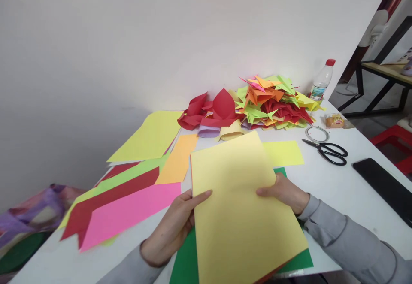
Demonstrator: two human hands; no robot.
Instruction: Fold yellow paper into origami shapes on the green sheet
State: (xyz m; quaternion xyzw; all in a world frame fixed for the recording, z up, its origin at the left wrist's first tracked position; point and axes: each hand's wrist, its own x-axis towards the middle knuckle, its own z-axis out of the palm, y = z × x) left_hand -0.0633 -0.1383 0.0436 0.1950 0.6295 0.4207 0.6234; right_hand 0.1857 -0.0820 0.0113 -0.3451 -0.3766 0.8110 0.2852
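Observation:
Both hands grip a stack of pale yellow paper (238,215), with thin orange edges showing at its left side and bottom. My left hand (175,226) pinches the left edge, thumb on top and fingers underneath. On the right edge, my right hand (285,191) does the same; its fingers are hidden below the sheets. Under the stack a green sheet (183,260) lies on the white table. Pink paper (131,213), dark red paper (111,202) and an orange strip (178,159) lie to the left. A bright yellow piece (286,153) lies behind the stack.
A pile of folded coloured paper (270,101) and red curled paper shapes (223,108) stand by the wall. To the right are scissors (326,151), a tape roll (317,134), a wrapped snack (334,121), a bottle (322,82) and a black flat object (384,187).

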